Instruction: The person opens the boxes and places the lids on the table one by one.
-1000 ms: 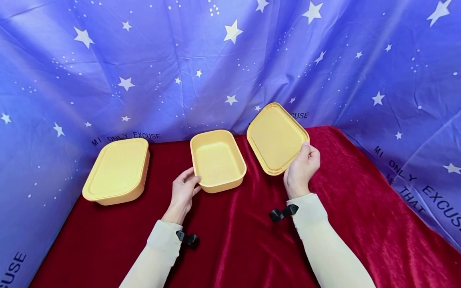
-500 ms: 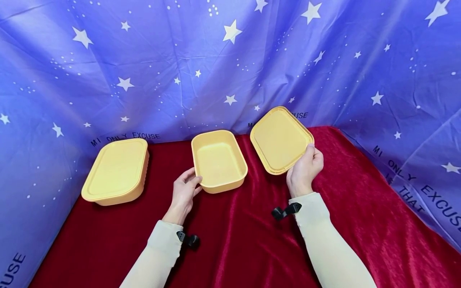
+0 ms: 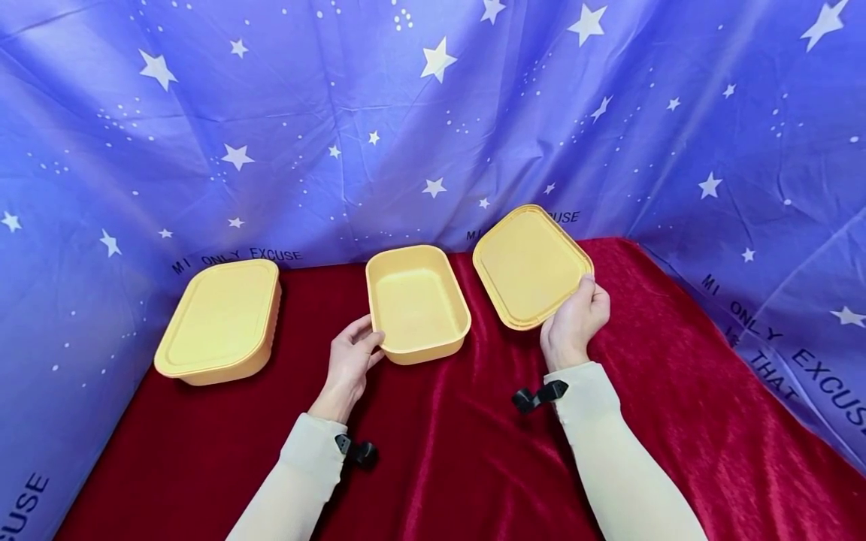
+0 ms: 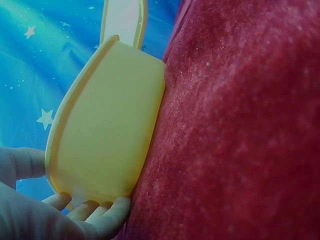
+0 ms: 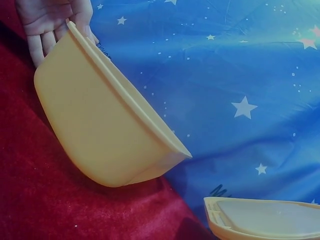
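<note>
A yellow rectangular food container without a lid sits on the red cloth in the middle of the head view, its inside bare. My left hand holds its near left corner, thumb at the rim and fingers along the outer wall, as the left wrist view shows on the container wall. To the right, my right hand grips a yellow lid by its lower right edge, tilted with the grooved underside facing me. In the right wrist view only part of the lid shows, at the bottom right.
A second yellow container with its lid on stands at the left of the table. Red velvet cloth covers the table, and a blue star-printed curtain hangs behind and along both sides.
The lid in my right hand has moved slightly right and down. My left hand and the open container have shifted a little to the right.
</note>
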{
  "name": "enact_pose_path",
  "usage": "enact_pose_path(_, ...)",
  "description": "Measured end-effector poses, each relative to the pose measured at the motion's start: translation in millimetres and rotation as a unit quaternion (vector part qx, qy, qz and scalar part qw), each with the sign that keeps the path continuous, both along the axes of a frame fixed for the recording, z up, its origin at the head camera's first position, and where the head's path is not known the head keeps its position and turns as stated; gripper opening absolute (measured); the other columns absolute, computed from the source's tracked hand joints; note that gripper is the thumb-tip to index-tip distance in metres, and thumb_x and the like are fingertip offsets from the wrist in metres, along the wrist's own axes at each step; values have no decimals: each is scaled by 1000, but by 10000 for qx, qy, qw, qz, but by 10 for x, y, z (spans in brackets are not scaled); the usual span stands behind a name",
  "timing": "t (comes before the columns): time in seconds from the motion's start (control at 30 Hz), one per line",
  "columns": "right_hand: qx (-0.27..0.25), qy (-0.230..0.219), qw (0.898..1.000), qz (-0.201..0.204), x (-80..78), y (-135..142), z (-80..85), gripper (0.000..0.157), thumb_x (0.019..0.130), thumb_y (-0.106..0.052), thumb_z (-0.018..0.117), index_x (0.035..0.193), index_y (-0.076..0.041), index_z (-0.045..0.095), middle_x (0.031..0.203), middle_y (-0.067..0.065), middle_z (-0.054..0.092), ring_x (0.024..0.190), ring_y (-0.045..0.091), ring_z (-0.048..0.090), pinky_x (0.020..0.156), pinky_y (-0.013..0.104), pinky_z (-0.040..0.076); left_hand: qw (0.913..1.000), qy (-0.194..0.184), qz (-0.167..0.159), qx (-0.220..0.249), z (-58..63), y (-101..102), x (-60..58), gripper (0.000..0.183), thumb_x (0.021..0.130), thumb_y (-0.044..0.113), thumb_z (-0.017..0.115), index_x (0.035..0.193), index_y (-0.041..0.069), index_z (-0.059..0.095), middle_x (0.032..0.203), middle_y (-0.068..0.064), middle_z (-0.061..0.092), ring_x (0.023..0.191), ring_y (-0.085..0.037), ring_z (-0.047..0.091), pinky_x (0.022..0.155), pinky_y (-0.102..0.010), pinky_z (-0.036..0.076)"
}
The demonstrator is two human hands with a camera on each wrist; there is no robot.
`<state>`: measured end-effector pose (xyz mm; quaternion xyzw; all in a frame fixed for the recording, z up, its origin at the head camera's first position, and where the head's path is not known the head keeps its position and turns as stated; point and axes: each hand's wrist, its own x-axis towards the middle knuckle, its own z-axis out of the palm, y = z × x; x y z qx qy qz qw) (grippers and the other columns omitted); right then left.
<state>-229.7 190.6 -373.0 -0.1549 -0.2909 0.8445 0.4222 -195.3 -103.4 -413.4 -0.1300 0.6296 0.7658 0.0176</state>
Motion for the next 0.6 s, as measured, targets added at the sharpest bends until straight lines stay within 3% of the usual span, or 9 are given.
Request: enact_pose_path(0.6, -154, 22, 9998, 137, 34, 9, -26, 18, 98, -4, 46, 81, 0, 49, 102, 21, 63, 93, 29, 63, 83, 37, 51, 10000, 9, -58, -23, -9, 39, 5, 48, 87, -1, 59, 135, 6, 52, 131, -16, 55, 111, -24, 56, 87, -37, 51)
